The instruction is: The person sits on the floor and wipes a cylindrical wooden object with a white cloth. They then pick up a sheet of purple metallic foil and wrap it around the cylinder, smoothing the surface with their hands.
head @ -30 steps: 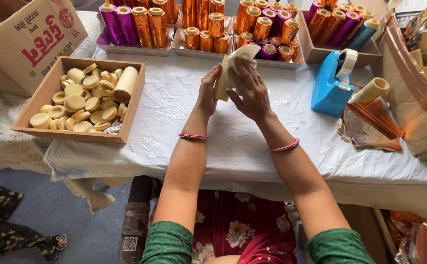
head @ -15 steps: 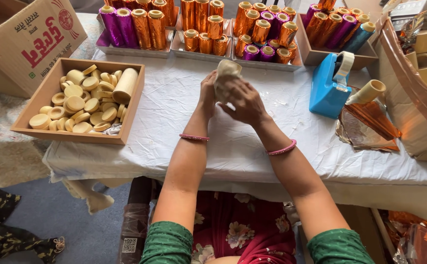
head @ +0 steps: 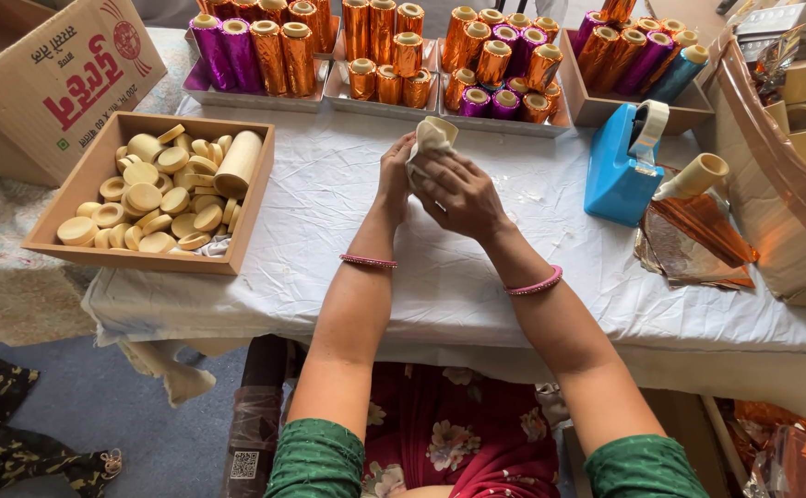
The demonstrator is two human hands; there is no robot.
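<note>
Head view: both hands meet above the white-covered worktop [head: 348,240], the left hand [head: 394,175] and right hand [head: 463,195] clamped together around a pale wrapped roll [head: 432,138]. A wooden tray [head: 71,198] of discs sits left, a blue tape dispenser [head: 620,175] right

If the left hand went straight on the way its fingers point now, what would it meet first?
Probably the middle tray of foil-wrapped rolls at the table's far edge. The left hand points away from the person, over bare white cloth; depth is unclear.
</note>
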